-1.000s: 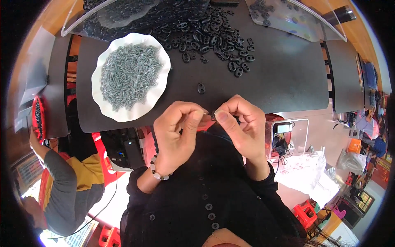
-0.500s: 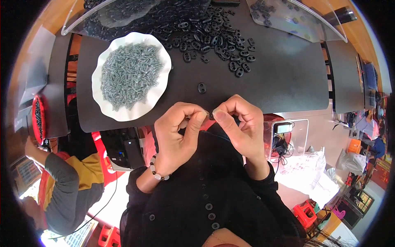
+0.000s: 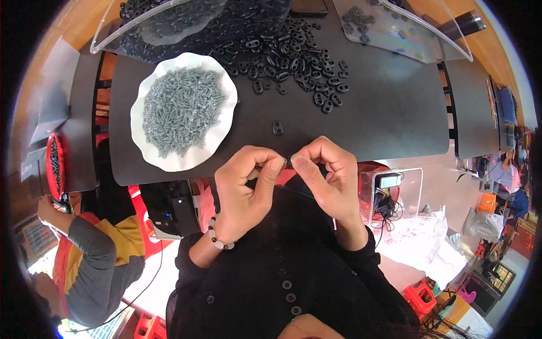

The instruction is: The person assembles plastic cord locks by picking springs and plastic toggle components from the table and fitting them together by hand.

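Note:
At the table's near edge, my left hand [image 3: 245, 186] and my right hand [image 3: 330, 183] face each other. Thumb and forefinger of each are pinched, with the fingertips almost meeting around a small black piece [image 3: 289, 160]. It is mostly covered by the fingers, so its exact kind cannot be made out. Just beyond my fingertips lies a single black oval plastic cord lock [image 3: 277, 128] with two holes. To the left, a white plate with a wavy rim [image 3: 137, 130] carries a heap of small metal coil springs [image 3: 183, 110].
More black two-hole parts [image 3: 293, 62] are piled at the back, by a clear plastic bin [image 3: 186, 28]. Another clear bin [image 3: 395, 34] stands back right. A clear box [image 3: 398, 195] with cables is below the table's right side. At left, another person [image 3: 99, 254] sits near a red bowl [image 3: 55, 164].
My hands keep the same pinch, with the fingertips slightly closer together. The table and its things sit a little lower in the picture, as the view has shifted.

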`<state>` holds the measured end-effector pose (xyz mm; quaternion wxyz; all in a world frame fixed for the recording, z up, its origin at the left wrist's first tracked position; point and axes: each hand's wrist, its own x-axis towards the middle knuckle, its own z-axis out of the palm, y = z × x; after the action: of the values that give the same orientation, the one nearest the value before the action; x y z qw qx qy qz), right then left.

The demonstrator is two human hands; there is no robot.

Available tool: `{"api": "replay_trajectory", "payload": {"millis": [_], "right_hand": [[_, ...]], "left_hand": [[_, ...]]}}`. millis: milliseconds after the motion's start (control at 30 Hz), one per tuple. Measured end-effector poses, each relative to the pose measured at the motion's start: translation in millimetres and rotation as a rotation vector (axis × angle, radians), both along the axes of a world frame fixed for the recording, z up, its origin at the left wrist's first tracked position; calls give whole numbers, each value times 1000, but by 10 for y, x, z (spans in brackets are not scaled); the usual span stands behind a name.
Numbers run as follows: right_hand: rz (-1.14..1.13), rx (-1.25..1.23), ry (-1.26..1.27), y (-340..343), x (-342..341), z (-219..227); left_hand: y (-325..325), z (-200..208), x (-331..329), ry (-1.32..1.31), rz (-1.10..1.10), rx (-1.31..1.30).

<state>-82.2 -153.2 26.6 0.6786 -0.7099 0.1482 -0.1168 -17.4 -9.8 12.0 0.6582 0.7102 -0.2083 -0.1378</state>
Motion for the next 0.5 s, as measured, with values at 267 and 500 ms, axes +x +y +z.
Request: {"api": "replay_trajectory", "payload": {"millis": [267,500], "right_hand": [[-17,-117,-2,39,9,7],[-29,-126,-23,47,-1,-41]], "left_hand": [[-5,7,-7,-142,24,74],[9,-49,-35,-39,11,64]]}}
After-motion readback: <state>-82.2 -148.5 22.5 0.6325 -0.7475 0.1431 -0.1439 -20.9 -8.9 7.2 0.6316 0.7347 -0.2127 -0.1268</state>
